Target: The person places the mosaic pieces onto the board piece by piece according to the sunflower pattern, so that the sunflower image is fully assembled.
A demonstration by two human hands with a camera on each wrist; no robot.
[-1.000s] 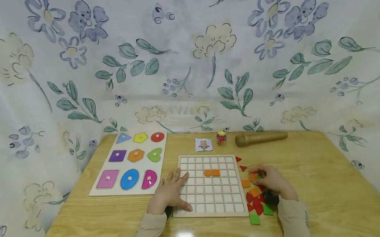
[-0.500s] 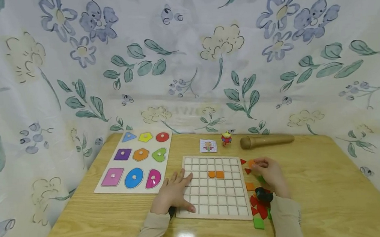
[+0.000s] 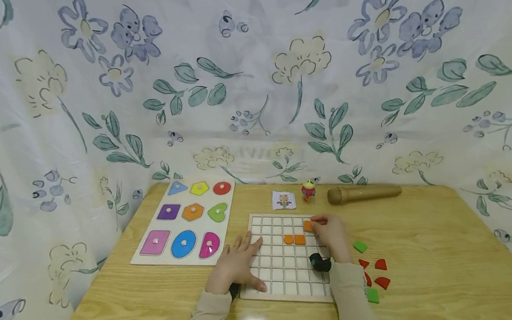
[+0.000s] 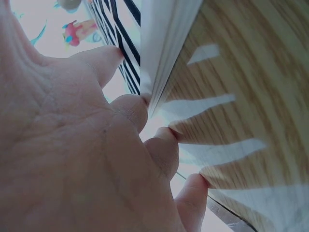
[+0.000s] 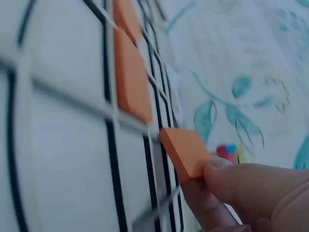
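Observation:
In the head view a pale wooden grid board (image 3: 277,275) lies on the table. An orange round piece (image 3: 288,239) and an orange square tile (image 3: 299,239) sit side by side in its cells. My right hand (image 3: 333,232) is over the board's right part and pinches another orange square tile (image 5: 186,152) between thumb and finger, tilted, close to the grid. My left hand (image 3: 235,268) rests spread on the board's left edge; in the left wrist view its fingertips (image 4: 193,191) reach the table beside the frame.
Red and green pieces (image 3: 373,296) lie right of the board, some hidden by the right sleeve. A knobbed shape puzzle (image 3: 184,227) is at the left. Behind the board are a picture card (image 3: 284,199), a toy figure (image 3: 308,191) and a brown club-shaped stick (image 3: 364,193).
My right hand has picked up an orange square tile from the loose pieces and carried it left, over the grid board. My left hand has stayed on the board's edge.

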